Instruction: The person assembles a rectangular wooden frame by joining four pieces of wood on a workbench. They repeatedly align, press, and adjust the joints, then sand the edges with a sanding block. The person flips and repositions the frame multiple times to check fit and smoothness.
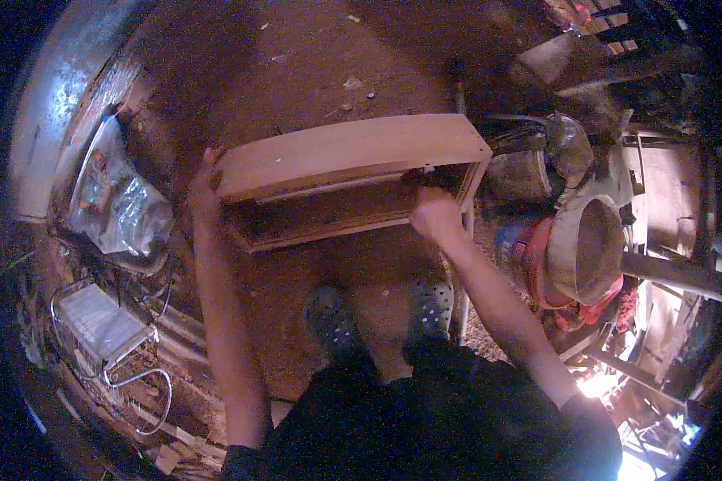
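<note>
A pale wooden box frame (pixel 353 151) lies in front of me, its open side toward me and its dark inside showing. My left hand (pixel 207 175) grips the frame's left end, with the fingertips over the far corner. Closed in a fist, my right hand (pixel 436 215) is at the opening near the right inner corner. Something small and dark shows just beyond that fist, but its kind is too blurred to tell.
My shoes (pixel 429 309) stand on the brown floor below the frame. To the right are a round-rimmed bucket (pixel 587 250), a red cloth (pixel 582 314) and a grey container (pixel 517 176). At left are a clear plastic bag (pixel 140 212) and a metal-framed chair (pixel 104 321). Wood scraps (pixel 176 449) lie lower left.
</note>
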The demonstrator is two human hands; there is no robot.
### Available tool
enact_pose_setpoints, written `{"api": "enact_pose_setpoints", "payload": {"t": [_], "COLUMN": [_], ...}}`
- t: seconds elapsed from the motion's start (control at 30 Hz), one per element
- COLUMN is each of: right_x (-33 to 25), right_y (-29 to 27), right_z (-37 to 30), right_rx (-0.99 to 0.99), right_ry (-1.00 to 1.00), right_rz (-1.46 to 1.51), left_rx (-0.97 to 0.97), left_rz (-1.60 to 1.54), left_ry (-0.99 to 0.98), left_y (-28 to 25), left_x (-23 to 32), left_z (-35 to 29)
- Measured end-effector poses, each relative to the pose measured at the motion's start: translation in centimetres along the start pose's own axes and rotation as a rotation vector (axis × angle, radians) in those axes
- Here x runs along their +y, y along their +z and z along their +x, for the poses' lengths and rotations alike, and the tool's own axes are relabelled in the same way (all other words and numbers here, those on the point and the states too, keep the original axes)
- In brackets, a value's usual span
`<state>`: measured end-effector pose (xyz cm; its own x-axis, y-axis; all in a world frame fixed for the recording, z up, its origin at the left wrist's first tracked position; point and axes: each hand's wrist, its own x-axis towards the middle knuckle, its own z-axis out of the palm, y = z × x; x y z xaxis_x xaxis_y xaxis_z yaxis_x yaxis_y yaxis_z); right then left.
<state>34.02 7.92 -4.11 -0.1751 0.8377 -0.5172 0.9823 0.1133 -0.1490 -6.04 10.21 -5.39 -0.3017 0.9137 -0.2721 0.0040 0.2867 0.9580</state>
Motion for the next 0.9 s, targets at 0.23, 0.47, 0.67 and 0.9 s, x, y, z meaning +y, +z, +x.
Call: {"api": "enact_pose_setpoints", "payload": {"t": [0.23,0.47,0.67,0.9], "right_x": [-3.1,-1.2,-7.5,-3.6], "right_y": [-1.2,-1.3,-0.1,-0.5], "right_z": [-4.8,-1.6,-4.8,-4.2], "right_rx": [0.081,0.146,0.115,0.126], "right_ry": [-0.049,-0.069,-0.306,-0.137], "right_rz": [0.187,0.114,0.378,0.29], "left_rx": [0.094,-0.024,0.01,0.072], "left_rz": [0.134,-0.025,0.038,0.057], "left_ry": [-0.017,-0.073,-0.038,-0.075], "left_y": [0.4,0.8,-0.1,-1.3], "left_x": [1.0,3.6,2.3,0.7], "left_z": [-0.5,-1.9,-0.6,0.4]}}
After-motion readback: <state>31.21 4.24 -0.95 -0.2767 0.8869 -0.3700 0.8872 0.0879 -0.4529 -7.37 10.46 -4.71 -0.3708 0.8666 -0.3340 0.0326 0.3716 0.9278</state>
